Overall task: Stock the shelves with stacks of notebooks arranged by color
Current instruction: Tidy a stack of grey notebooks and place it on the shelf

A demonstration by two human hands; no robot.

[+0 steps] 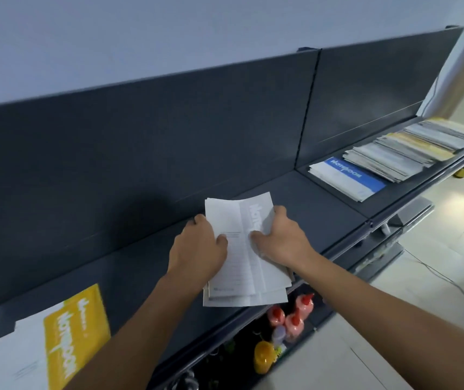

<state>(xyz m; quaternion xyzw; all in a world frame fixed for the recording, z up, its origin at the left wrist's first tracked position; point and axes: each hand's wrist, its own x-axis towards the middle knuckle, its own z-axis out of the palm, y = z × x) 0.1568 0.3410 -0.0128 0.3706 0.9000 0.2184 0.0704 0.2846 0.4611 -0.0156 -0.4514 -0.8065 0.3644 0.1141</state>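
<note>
A small stack of grey-and-white notebooks [246, 266] lies on the dark shelf [146, 266] near its front edge, slightly fanned. My left hand [199, 246] grips the stack's left edge, thumb on top. My right hand [281, 237] grips the right edge, fingers curled over the far corner. A yellow-and-white notebook stack [65, 336] lies on the shelf at the lower left. A blue-and-white notebook stack [346, 177] lies further right on the same shelf.
Beyond the blue stack, several mixed notebooks [410, 150] lie overlapped in a row toward the shelf's far right end. On the lower shelf stand red-capped bottles [292, 316] and a yellow container [264, 360]. Pale tiled floor [436, 249] lies at right.
</note>
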